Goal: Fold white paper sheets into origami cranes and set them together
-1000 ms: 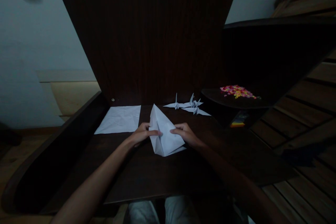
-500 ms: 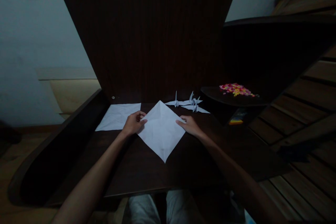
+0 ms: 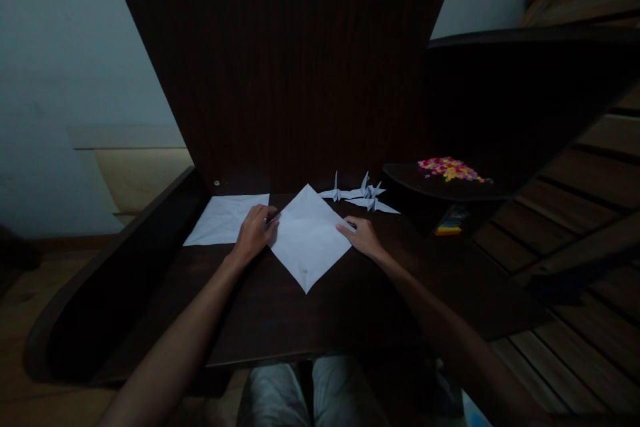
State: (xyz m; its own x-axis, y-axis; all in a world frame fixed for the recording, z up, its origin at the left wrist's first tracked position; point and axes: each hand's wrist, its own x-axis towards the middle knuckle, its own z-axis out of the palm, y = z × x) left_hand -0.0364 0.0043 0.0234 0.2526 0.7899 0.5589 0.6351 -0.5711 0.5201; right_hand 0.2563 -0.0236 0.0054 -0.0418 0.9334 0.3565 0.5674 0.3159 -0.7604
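A white square sheet of paper (image 3: 309, 240) is turned like a diamond above the dark desk, one corner toward me, with a faint crease near its lower corner. At its left corner my left hand (image 3: 256, 230) pinches the edge between thumb and fingers. My right hand (image 3: 361, 235) grips the opposite edge, thumb on top and fingers partly hidden. Behind the sheet, toward the right, stand several folded paper cranes (image 3: 370, 197). Another white sheet (image 3: 225, 219) lies flat to the left, partly behind my left hand.
A small corner shelf (image 3: 400, 177) at the right bears a heap of tiny colourful pieces (image 3: 453, 169). Below it is a dark item with a yellow-orange edge (image 3: 449, 231). A raised side panel (image 3: 100, 280) bounds the dark desk (image 3: 280, 327) on the left.
The diamond-shaped paper has shifted slightly away from me, and its near corner has moved up and a little left. Both hands still hold its sides.
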